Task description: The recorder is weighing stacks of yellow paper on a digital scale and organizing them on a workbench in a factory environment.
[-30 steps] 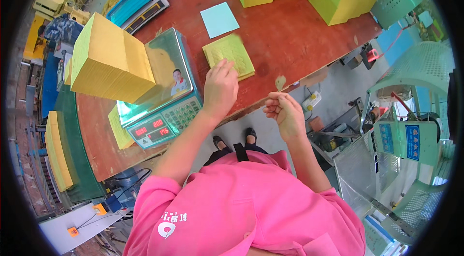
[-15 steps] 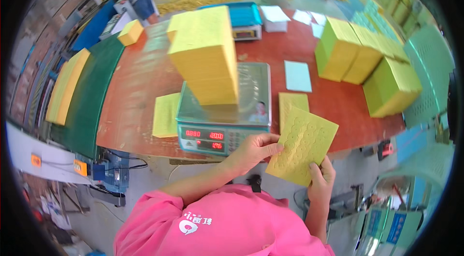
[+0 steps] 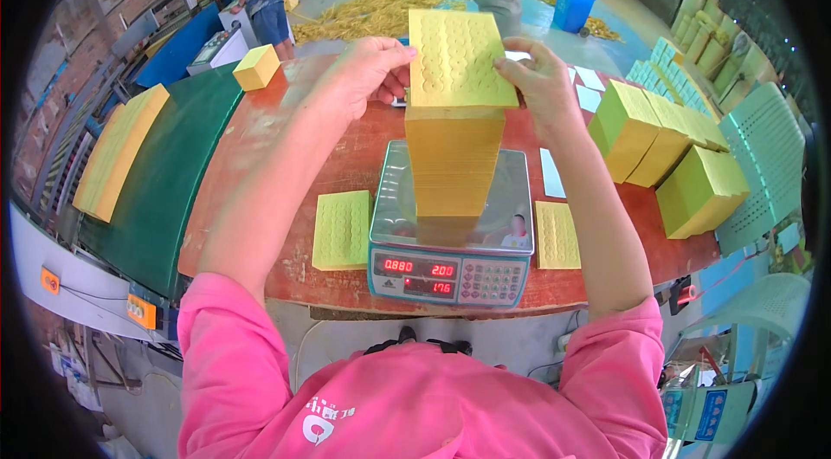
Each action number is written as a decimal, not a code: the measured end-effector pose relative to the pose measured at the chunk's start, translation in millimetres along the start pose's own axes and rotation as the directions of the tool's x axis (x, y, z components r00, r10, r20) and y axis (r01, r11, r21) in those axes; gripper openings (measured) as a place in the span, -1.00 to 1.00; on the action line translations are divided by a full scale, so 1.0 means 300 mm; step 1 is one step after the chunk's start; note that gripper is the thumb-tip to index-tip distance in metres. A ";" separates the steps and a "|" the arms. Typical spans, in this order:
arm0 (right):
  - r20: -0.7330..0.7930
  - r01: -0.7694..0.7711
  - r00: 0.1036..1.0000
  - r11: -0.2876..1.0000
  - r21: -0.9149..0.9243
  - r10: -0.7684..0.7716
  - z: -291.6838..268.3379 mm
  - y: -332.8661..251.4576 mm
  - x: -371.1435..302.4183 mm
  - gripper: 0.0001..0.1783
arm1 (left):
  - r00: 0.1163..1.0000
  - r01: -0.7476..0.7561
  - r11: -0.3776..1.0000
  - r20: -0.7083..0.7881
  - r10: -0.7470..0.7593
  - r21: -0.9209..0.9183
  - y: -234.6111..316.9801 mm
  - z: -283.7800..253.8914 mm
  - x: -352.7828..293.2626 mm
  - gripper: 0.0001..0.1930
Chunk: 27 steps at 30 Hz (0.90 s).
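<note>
A crooked top layer could be caused by uneven placing: the flat, rectangular yellow paper sheet [image 3: 454, 56] is seen with its near right corner jutting past the side of the tall, block-like stack of yellow paper [image 3: 454, 164] beneath it. The stack is much taller than it is broad, so a sideways push from either hand could, it is judged, cause upper layers to slide or the whole column to lean on the silver-topped, teal-bodied electronic scale [image 3: 394, 203]. The scale's reading could also be disturbed by any pressure from the fingers. The sheet is held between the two bare hands, its left edge pinched by the left hand [image 3: 374, 69] and its right edge by the right hand [image 3: 541, 82], with the right thumb laid over the border; neither hand is spread wide. It is positioned over the top of the stack, above the scale on the worn, red-painted table [image 3: 234, 225]; whether full contact is made cannot be told, nor whether one sheet or a thin bundle is held. The sheet is coloured a bright, slightly greenish yellow, and its face is marked with lengthwise rows of scalloped, coin-like rounds, seemingly pressed or cut. Its edges are fairly straight, and no tear can be made out.
</note>
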State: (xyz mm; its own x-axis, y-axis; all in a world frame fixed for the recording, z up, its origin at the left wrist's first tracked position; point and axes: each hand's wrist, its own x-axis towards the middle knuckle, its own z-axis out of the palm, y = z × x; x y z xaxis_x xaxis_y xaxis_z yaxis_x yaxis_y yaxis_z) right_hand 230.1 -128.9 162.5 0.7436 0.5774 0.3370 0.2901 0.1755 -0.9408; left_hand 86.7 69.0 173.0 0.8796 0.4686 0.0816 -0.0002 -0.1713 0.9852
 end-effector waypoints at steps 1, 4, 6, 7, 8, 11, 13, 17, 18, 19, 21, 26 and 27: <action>0.024 -0.019 1.000 0.999 -0.051 0.020 0.015 0.020 0.014 -0.51 | 1.000 0.024 0.998 0.006 -0.025 0.064 -0.019 -0.018 0.015 -0.75; 0.034 -0.034 0.999 0.993 -0.112 0.038 0.041 0.041 0.016 -0.53 | 0.997 0.079 0.994 0.017 -0.080 0.076 -0.064 -0.039 0.040 -0.76; 0.014 -0.032 0.999 0.992 -0.118 0.034 0.047 0.050 0.011 -0.54 | 0.995 0.090 0.992 0.033 -0.093 0.089 -0.081 -0.040 0.041 -0.76; 0.000 -0.007 1.000 0.988 -0.152 0.007 0.044 0.060 0.011 -0.55 | 0.994 0.098 0.989 0.045 -0.103 0.108 -0.085 -0.037 0.040 -0.77; -0.013 0.017 1.000 0.982 -0.186 -0.020 0.040 0.070 0.011 -0.56 | 0.993 0.098 0.989 0.053 -0.104 0.108 -0.088 -0.035 0.037 -0.77; -0.023 0.086 0.995 0.963 -0.256 -0.095 0.033 0.102 0.011 -0.58 | 0.994 0.085 0.985 0.051 -0.094 0.150 -0.091 -0.033 0.032 -0.76; -0.044 0.096 0.993 0.951 -0.295 -0.114 0.026 0.106 0.004 -0.59 | 0.994 0.082 0.986 0.059 -0.092 0.145 -0.091 -0.026 0.033 -0.75; -0.075 0.129 0.982 0.898 -0.420 -0.176 0.035 0.105 -0.020 -0.61 | 0.995 0.078 0.986 0.052 -0.086 0.150 -0.113 -0.020 0.036 -0.74; -0.080 0.125 0.982 0.899 -0.420 -0.173 0.033 0.112 -0.024 -0.61 | 0.997 0.058 0.985 0.047 -0.066 0.162 -0.117 -0.017 0.037 -0.73; -0.074 0.141 0.979 0.889 -0.436 -0.192 0.032 0.122 -0.026 -0.62 | 0.998 0.039 0.984 0.041 -0.047 0.174 -0.120 -0.014 0.037 -0.73; -0.069 0.151 0.977 0.880 -0.450 -0.203 0.030 0.133 -0.030 -0.62 | 0.998 0.034 0.984 0.046 -0.042 0.173 -0.124 -0.012 0.031 -0.73; -0.093 0.134 0.977 0.886 -0.444 -0.194 0.032 0.121 -0.045 -0.63 | 0.999 0.010 0.988 0.048 -0.017 0.151 -0.127 0.002 0.026 -0.72; -0.089 0.133 0.978 0.887 -0.441 -0.190 0.035 0.123 -0.049 -0.63 | 1.000 -0.013 0.981 0.021 0.009 0.193 -0.130 0.012 0.022 -0.70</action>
State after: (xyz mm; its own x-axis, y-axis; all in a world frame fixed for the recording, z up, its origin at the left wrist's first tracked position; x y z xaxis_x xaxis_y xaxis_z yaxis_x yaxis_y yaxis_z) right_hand 223.6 -122.6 122.4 0.7253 0.4603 0.5119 0.6220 -0.1195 -0.7738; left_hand 94.3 75.8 134.5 0.8895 0.4484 0.0873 0.0800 -0.3411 0.9366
